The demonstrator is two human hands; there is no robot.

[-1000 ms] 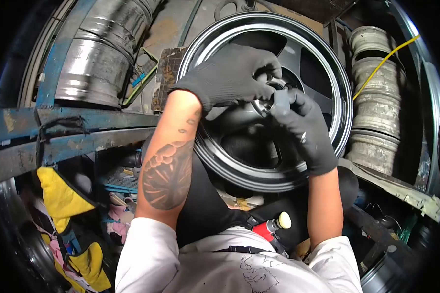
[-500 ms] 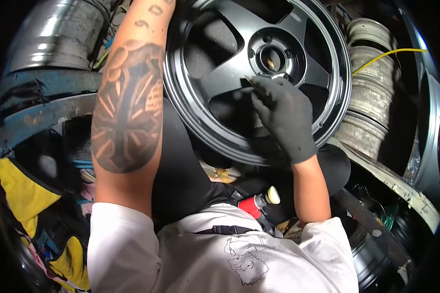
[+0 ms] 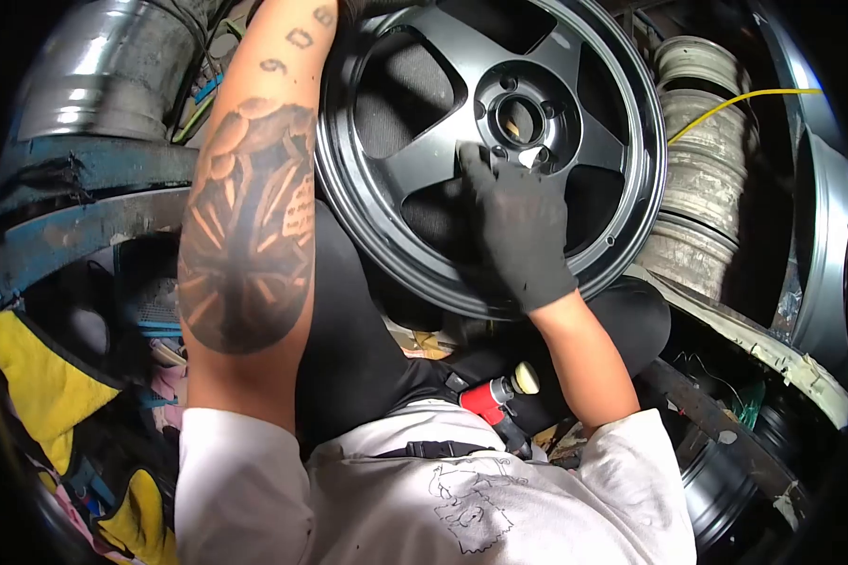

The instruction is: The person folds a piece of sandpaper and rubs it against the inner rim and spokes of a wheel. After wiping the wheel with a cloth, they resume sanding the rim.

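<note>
A dark grey five-spoke wheel rim (image 3: 419, 155) leans across my legs. My right hand (image 3: 523, 231), in a dark glove, is over its lower spokes, just below the hub. Its fingers are bent, with the fingertips against the spoke surface; whatever they may pinch is hidden. My left arm reaches up along the wheel's left side. Only a sliver of my gloved left hand (image 3: 377, 6) shows at the top edge, by the wheel's upper rim, its fingers mostly out of frame. In my lap lies a red power tool (image 3: 483, 399) with a small pale round pad.
Stacked bare metal wheels (image 3: 697, 169) stand on the right, a yellow hose (image 3: 740, 102) across them. Another metal wheel (image 3: 104, 85) sits at upper left, above a blue metal beam (image 3: 94, 169). Yellow cloths (image 3: 42, 381) hang at lower left.
My right hand has slid a little left and down along the spoke, its fingers shifting with it. The wheel sits slightly further left in view. My left arm stays nearly in place.
</note>
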